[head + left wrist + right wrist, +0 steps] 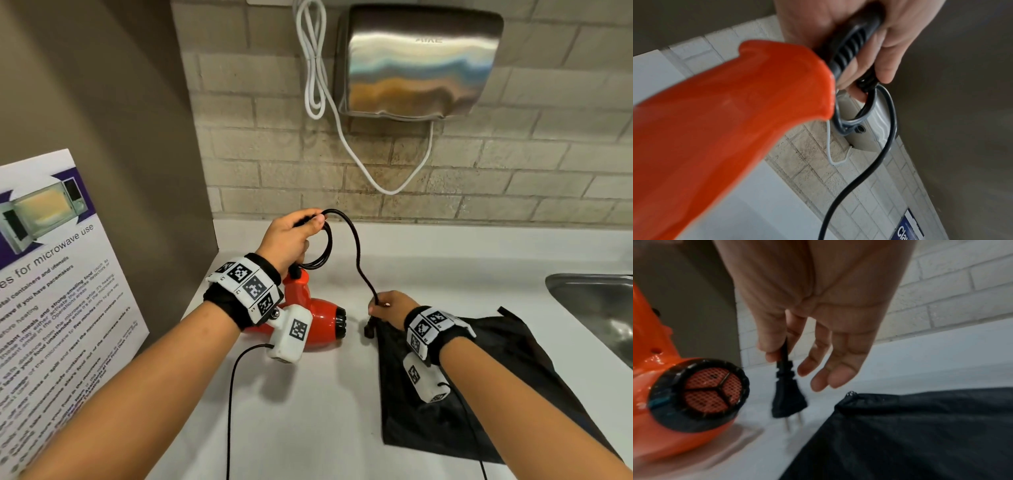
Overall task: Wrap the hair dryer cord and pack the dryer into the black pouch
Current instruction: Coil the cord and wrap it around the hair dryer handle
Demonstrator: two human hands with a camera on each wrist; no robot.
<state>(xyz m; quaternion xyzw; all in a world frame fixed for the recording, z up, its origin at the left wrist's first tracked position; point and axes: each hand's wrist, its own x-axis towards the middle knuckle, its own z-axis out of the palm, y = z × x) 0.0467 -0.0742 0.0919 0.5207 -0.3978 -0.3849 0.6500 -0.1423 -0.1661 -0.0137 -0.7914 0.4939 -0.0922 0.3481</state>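
An orange-red hair dryer (pixel 318 318) lies on the white counter (pixel 308 394), partly hidden by my left wrist. My left hand (pixel 291 236) is raised above it and grips several loops of the black cord (pixel 356 253), plus the ribbed strain relief (pixel 851 45) by the dryer handle (pixel 735 129). The cord arcs down to my right hand (pixel 387 305), which pinches it just above the plug (pixel 787 399); the other fingers are loosely extended. The black pouch (pixel 479 394) lies flat under my right wrist. The dryer's rear grille (pixel 701 394) faces the plug.
A steel hand dryer (pixel 418 61) with a white cable (pixel 315 68) hangs on the brick wall. A metal sink (pixel 596 308) sits at the right. A microwave-use poster (pixel 51 291) leans on the left panel. A thin black camera lead (pixel 233 394) crosses the counter.
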